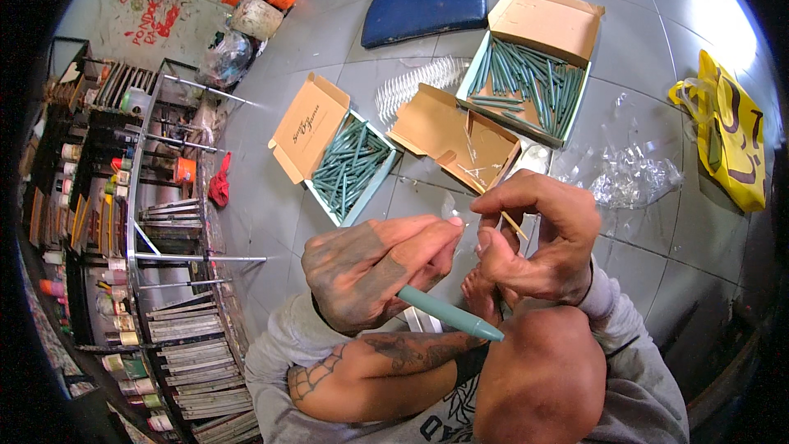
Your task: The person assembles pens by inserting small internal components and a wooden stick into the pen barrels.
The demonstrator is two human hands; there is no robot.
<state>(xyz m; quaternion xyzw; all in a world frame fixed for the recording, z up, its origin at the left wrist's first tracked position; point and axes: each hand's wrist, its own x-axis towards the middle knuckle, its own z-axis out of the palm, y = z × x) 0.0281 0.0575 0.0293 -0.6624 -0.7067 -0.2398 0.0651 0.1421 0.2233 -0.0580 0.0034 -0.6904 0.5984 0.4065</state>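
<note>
My left hand (370,271) is closed around a matte green pen (450,315), whose tapered end points toward my raised knee. The thumb and index finger of that hand pinch together at the front; whether anything tiny sits between them I cannot make out. Just beside it, my right hand (546,226) pinches a thin yellowish wooden stick (515,225) between thumb and fingers. Beyond my hands, a small open cardboard box (431,123) holds a few thin white pieces. Two larger open boxes contain many green pens (353,164), one box lid (307,127) at left, the other lid (546,25) at right.
A blue padded seat (425,4) lies at the far side of the tiled floor. Near the boxes are a white ribbed plastic strip (419,86) and crumpled clear plastic (637,177). A yellow bag (734,131) lies at right. A metal rack (152,164) with frames and bottles lines the left.
</note>
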